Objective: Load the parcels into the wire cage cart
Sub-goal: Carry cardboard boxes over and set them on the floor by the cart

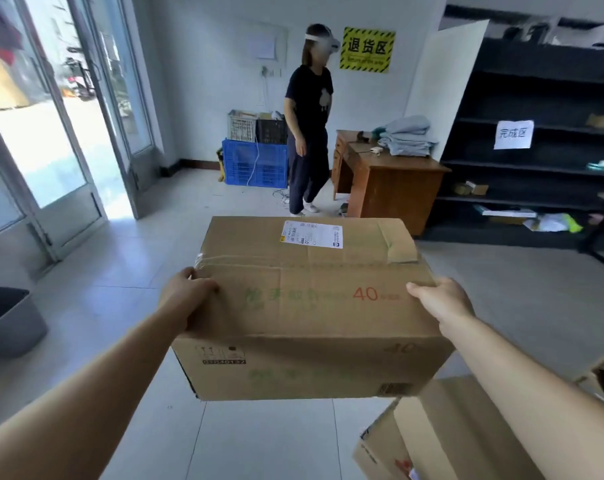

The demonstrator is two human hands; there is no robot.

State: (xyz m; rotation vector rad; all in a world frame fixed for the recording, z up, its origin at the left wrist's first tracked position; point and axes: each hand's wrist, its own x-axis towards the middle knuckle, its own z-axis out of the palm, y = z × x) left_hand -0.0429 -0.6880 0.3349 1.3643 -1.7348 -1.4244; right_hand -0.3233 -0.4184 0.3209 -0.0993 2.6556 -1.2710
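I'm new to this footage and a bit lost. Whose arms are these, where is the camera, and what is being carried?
There is no machine here: a person wears one wide-angle camera on the head, looking forward and down, so the two bare arms are their own. The left hand and right hand grip opposite sides of a taped cardboard box, held clear of the floor. A second box lies at the lower right. Farther off stand a bystander, a wooden desk, a blue crate and dark shelves. I cannot make out a wire cage cart.
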